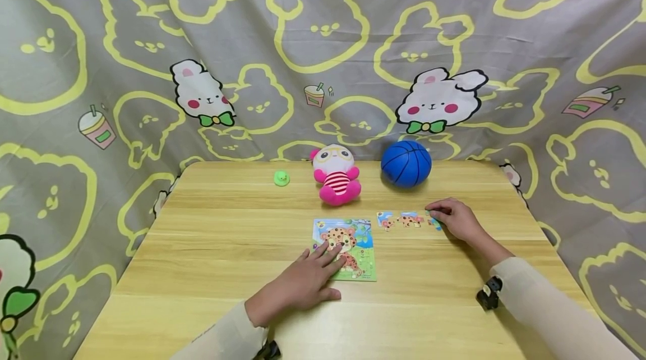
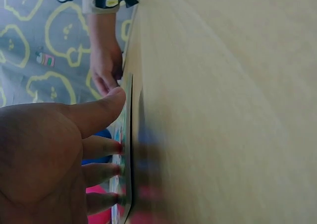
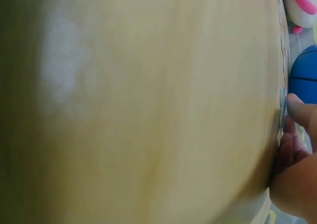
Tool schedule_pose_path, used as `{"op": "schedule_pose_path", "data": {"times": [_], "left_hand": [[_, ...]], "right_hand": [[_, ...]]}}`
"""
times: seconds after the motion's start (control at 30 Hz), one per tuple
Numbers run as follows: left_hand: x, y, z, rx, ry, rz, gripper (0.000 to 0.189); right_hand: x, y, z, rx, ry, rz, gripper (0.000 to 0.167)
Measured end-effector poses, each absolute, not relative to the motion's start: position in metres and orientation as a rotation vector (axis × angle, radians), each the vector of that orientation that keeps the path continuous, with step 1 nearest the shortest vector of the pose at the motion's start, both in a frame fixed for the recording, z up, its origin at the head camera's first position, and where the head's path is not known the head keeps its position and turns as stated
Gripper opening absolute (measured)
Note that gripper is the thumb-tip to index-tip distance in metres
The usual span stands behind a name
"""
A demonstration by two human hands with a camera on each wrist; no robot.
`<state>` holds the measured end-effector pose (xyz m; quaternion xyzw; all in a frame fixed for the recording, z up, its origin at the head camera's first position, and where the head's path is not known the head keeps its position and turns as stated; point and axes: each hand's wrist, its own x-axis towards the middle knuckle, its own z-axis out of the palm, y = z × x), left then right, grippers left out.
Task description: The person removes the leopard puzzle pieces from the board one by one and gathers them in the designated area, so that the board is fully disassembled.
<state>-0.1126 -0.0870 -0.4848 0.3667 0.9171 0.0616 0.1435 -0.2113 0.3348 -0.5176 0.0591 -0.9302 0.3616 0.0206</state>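
A square jigsaw puzzle point(image 1: 364, 256) with a cartoon leopard lies on the table, and my left hand point(image 1: 307, 280) rests on its lower left with fingers spread. In the left wrist view, several fingertips point(image 2: 119, 169) press the puzzle's face while the thumb stands out near its edge. To the right, my right hand point(image 1: 458, 222) pinches a small blue-green puzzle piece point(image 1: 436, 224) between thumb and fingers, low over the table. The right wrist view shows that piece point(image 3: 283, 102) edge-on beside the thumb. Loose puzzle pieces point(image 1: 410, 220) lie in a row just left of the right hand.
Behind the puzzle sits a pink and white plush toy point(image 1: 337, 175) with a striped belly. A blue ball point(image 1: 406, 164) stands to its right, and a small green toy point(image 1: 281, 178) to its left. A patterned grey curtain point(image 1: 303, 113) hangs behind the wooden table point(image 1: 227, 236).
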Motion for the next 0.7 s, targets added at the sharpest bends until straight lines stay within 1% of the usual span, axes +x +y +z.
{"op": "schedule_pose_path", "data": {"times": [0.33,0.7], "left_hand": [[-0.114,-0.087,-0.483,1.06,2.643,0.219,0.078],[-0.111,-0.101,-0.483,1.003,2.667,0.294,0.074]], "right_hand": [[-0.212,0.336,-0.515,0.145,-2.895,1.193,0.024],[-0.209,0.328,-0.503,0.231,-2.895,1.244,0.026]]}}
